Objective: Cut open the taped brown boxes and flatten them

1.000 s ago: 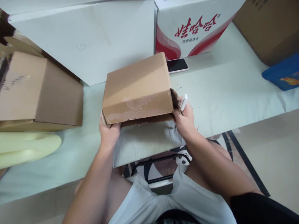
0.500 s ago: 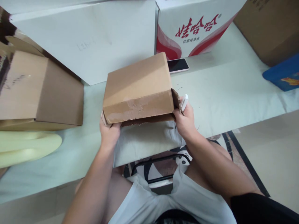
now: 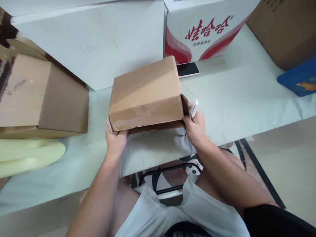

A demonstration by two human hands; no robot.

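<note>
A small brown cardboard box [image 3: 145, 89] with a scuffed front face is held just above the pale green table [image 3: 237, 98]. My left hand [image 3: 115, 138] grips its lower left corner from beneath. My right hand [image 3: 196, 126] grips its lower right corner by a loose side flap. A small white object [image 3: 195, 108] is pinched in that same hand against the flap; I cannot make out what it is. The fingers of both hands are curled round the box.
A large white carton [image 3: 98, 42] and a red-and-white printed carton [image 3: 204, 26] stand behind. A phone [image 3: 187, 69] lies behind the box. A brown box [image 3: 41, 95] and pale foam [image 3: 27, 156] sit left; a brown carton [image 3: 286, 29] and blue item [image 3: 298, 80] right.
</note>
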